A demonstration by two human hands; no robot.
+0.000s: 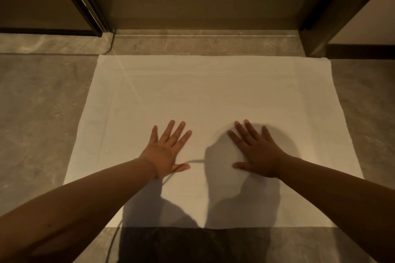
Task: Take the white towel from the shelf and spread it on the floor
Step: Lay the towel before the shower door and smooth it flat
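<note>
Towel [213,96] already open flat on floor [42,113] before doorway, left hand [165,151] and right hand [259,153] palms down mid-cloth, fingers spread, gripping nothing; best to sweep outward from centre toward edges, pressing lightly to avoid bunching.

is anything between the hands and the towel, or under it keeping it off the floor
Nothing visible. The left hand and right hand lie flat, palms down, on the white towel, which lies spread on the floor.

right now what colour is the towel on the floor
White and plain, no pattern visible; the towel looks warm-tinted under the light. Seen in the head view.
</note>
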